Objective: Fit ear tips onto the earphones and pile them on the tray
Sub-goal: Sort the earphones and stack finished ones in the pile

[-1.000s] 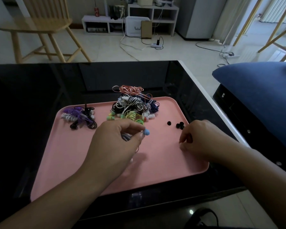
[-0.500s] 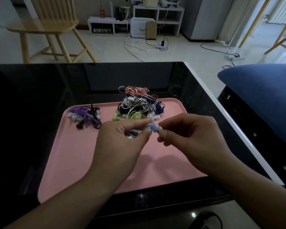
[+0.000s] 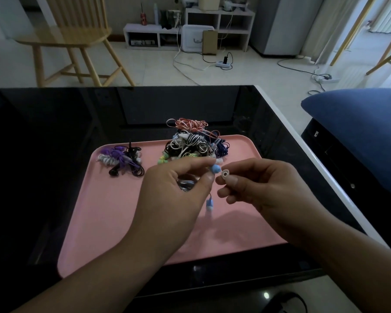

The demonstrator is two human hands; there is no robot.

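My left hand (image 3: pixel 178 190) pinches a light blue earbud (image 3: pixel 215 168) above the pink tray (image 3: pixel 104 218), with the rest of that earphone bundled in the palm. A second blue earbud (image 3: pixel 210 204) dangles below it on its wire. My right hand (image 3: pixel 257 186) pinches a small white ear tip (image 3: pixel 224 174), its hole facing me, just right of the blue earbud and apart from it. A tangled pile of earphones (image 3: pixel 194 143) lies at the tray's back middle. A smaller purple and black bundle (image 3: pixel 122 161) lies at the back left.
The tray sits on a glossy black table (image 3: pixel 43 136) with a white right edge. A blue cushion (image 3: pixel 359 123) is to the right. A wooden chair (image 3: pixel 77 39), low white shelves (image 3: pixel 190 30) and floor cables stand beyond the table.
My right hand came from the tray's right side up to the left hand with a white ear tip. The tip now sits slightly apart from the blue earbud, and a second earbud hangs down.
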